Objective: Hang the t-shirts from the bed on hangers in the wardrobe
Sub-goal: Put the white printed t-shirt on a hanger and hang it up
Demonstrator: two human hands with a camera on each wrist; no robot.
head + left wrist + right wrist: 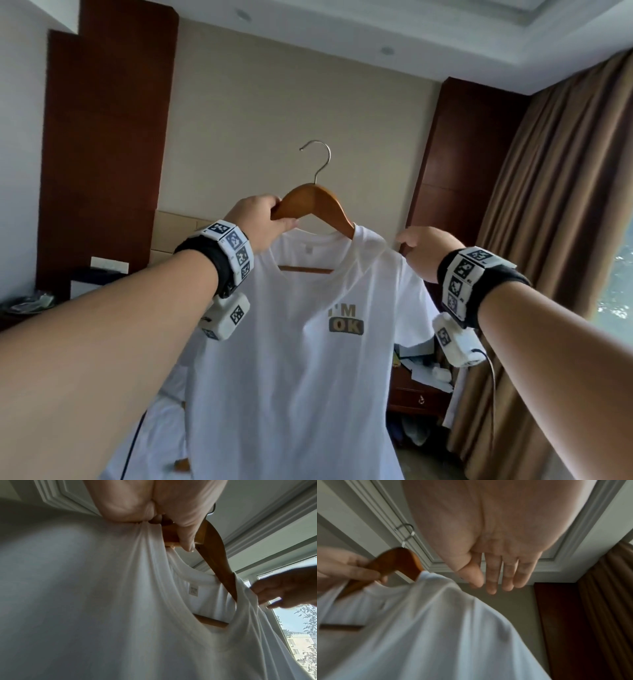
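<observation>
A white t-shirt point(301, 377) printed "I'M OK" hangs on a wooden hanger point(315, 198) with a metal hook, held up in front of me. My left hand point(270, 216) grips the hanger's left arm, with the shirt's left shoulder bunched under it point(163, 507). The hanger's right arm point(216, 555) runs inside the collar into the right shoulder of the shirt point(120, 601). My right hand point(421, 250) hovers at that shoulder; its fingers point(496, 574) are straight and hold nothing, just above the shirt point(428, 628). No wardrobe is in view.
The bed point(154, 428) with white sheets lies below left, a small brown object point(181, 464) on it. A cluttered wooden nightstand point(414, 394) stands at lower right. Brown curtains point(548, 205) and a window point(616, 291) fill the right. Dark wood panels point(102, 137) flank the wall.
</observation>
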